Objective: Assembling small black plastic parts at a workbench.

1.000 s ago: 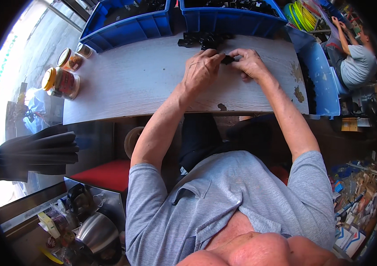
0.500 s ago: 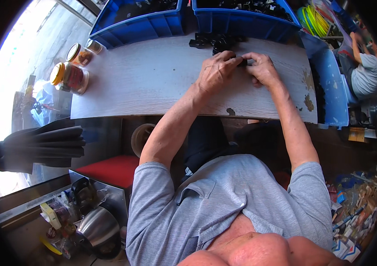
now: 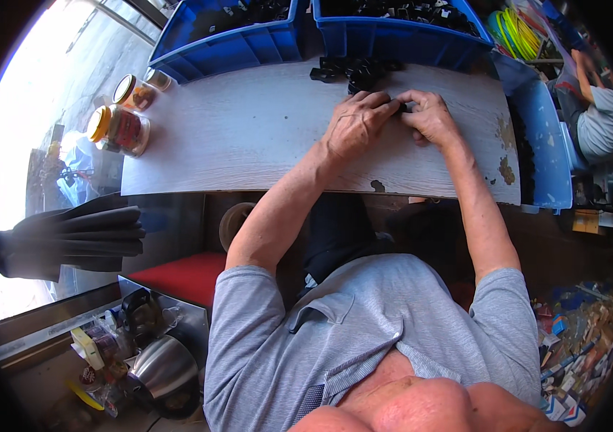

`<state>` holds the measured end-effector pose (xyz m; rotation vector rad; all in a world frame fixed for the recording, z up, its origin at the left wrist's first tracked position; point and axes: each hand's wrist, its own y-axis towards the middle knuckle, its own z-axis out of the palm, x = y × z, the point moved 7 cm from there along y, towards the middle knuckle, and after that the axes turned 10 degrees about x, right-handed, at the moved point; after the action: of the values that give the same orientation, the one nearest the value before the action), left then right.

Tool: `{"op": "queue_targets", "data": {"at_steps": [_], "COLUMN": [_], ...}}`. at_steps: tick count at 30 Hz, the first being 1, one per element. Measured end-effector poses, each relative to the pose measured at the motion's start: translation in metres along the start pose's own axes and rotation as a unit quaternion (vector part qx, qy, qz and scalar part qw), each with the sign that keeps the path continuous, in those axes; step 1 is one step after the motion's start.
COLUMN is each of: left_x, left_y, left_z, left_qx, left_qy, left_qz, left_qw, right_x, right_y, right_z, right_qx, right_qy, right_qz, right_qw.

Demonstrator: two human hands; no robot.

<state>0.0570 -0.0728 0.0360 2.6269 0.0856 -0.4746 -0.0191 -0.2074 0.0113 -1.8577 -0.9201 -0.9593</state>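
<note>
Over the far part of the pale wooden table [image 3: 234, 144], my two hands meet around a small black piece [image 3: 403, 108]. My left hand [image 3: 357, 122] has its fingers bent and closed at the left side of this piece. On the other side, my right hand [image 3: 427, 117] pinches it between thumb and fingers. Most of the piece is covered by the fingers, so its exact kind does not show. Just beyond my left hand lies a small heap of black parts [image 3: 357, 70].
Two blue bins [image 3: 231, 49] of black parts stand along the far edge. A light-blue bin [image 3: 550, 144] sits against the right side. Lidded jars [image 3: 128, 129] stand at the left. Another person [image 3: 598, 122] is at the far right. A metal kettle [image 3: 166, 371] is lower left.
My fingers have shifted slightly around the black piece, with both hands staying together. The whole view has moved a little.
</note>
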Motion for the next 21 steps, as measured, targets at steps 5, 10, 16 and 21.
{"op": "queue_targets", "data": {"at_steps": [5,10,16,21], "left_x": [-0.007,-0.007,0.013,0.065], "left_y": [-0.004,-0.006,-0.006,0.003], "left_z": [0.001,0.0,-0.04,-0.016], "left_qx": [0.02,0.005,-0.172,-0.099], "left_qy": [0.067,0.06,0.126,0.134], "left_qz": [-0.033,-0.026,-0.137,-0.21], "left_qw": [0.997,0.998,0.967,0.963], "right_x": [0.0,-0.002,0.005,0.0], "right_y": [-0.001,0.001,-0.011,-0.006], "right_z": [0.001,-0.002,-0.002,-0.001], "right_qx": [0.005,0.002,-0.04,-0.045], "right_qy": [0.025,-0.019,0.011,0.03], "right_qz": [-0.002,-0.002,-0.031,-0.064], "right_qw": [1.0,1.0,0.999,0.997]}}
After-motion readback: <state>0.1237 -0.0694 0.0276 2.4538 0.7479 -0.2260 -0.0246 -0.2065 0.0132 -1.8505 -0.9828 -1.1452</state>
